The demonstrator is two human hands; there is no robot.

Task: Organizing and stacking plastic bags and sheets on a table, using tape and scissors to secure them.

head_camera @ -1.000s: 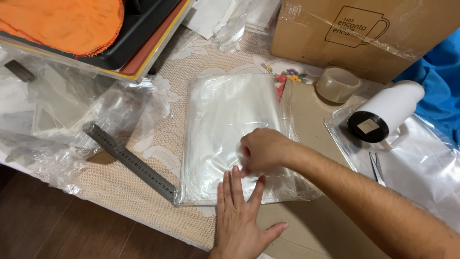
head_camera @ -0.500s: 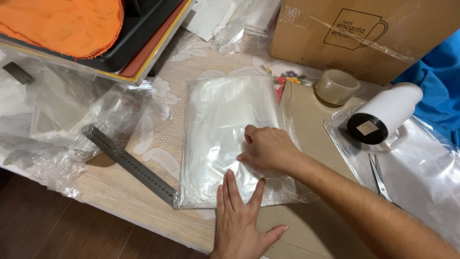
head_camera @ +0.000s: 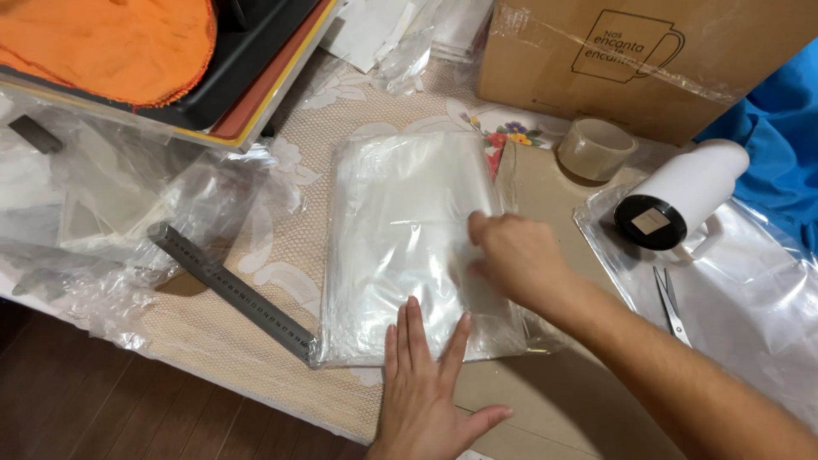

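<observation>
Stack of clear plastic bags (head_camera: 409, 238) lies flat on the desk (head_camera: 545, 400). My left hand (head_camera: 426, 383) spread, pressing its near edge; right hand (head_camera: 515, 255) flat on top. Smoothing looks mostly done; right edge unsettled.

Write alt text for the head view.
Two hands press a stack of clear plastic bags on a table: left hand flat at its near edge, right hand on its right side. A metal ruler lies left.

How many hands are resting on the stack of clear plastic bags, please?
2: the left hand lies flat on the stack's near edge, and the right hand presses its right side.
</observation>
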